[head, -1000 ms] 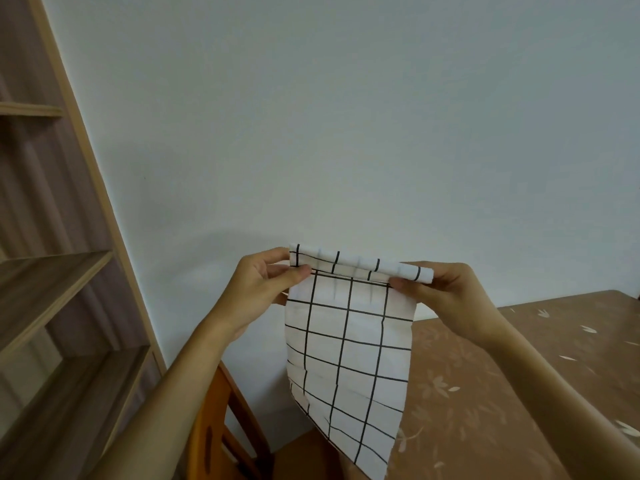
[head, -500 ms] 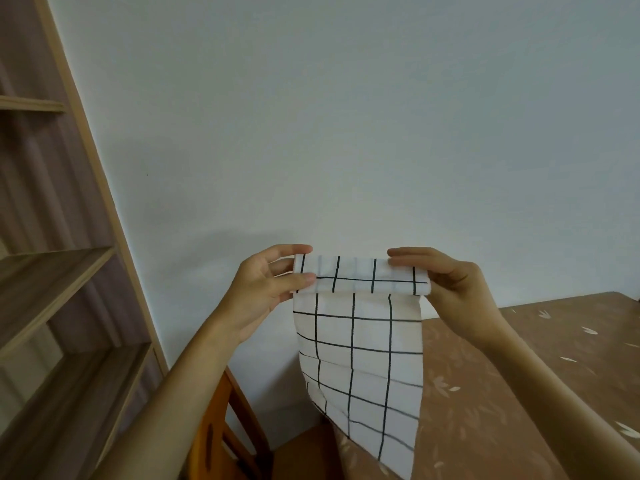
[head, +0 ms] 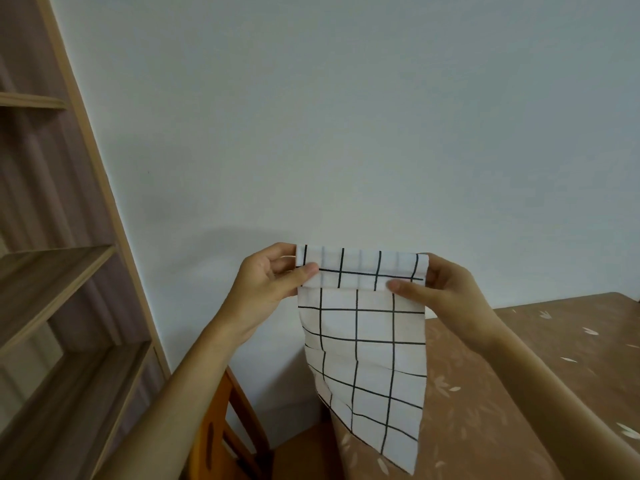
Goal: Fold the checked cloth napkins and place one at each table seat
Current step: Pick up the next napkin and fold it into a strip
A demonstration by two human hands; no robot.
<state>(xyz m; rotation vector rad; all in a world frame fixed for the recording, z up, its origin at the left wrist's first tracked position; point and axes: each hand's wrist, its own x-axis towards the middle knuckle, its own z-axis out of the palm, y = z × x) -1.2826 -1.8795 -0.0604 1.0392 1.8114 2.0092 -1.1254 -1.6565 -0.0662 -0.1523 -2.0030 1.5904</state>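
I hold a white napkin with a black grid (head: 363, 344) up in the air in front of the wall. Its top edge is folded over into a flat band about one square deep. My left hand (head: 268, 282) pinches the band's left end between thumb and fingers. My right hand (head: 440, 289) pinches the right end the same way. The rest of the napkin hangs down loose, and its lower tip dangles over the corner of the table (head: 519, 393).
The table carries a brown cloth with a pale leaf pattern. An orange wooden chair (head: 221, 431) stands at the table's left end, below my left arm. A wooden shelf unit (head: 62, 271) lines the left side. A plain pale wall fills the background.
The folded band at the napkin's top has grown deeper as both hands turned it over, and the hanging part has become shorter. The hands stay at about the same height.
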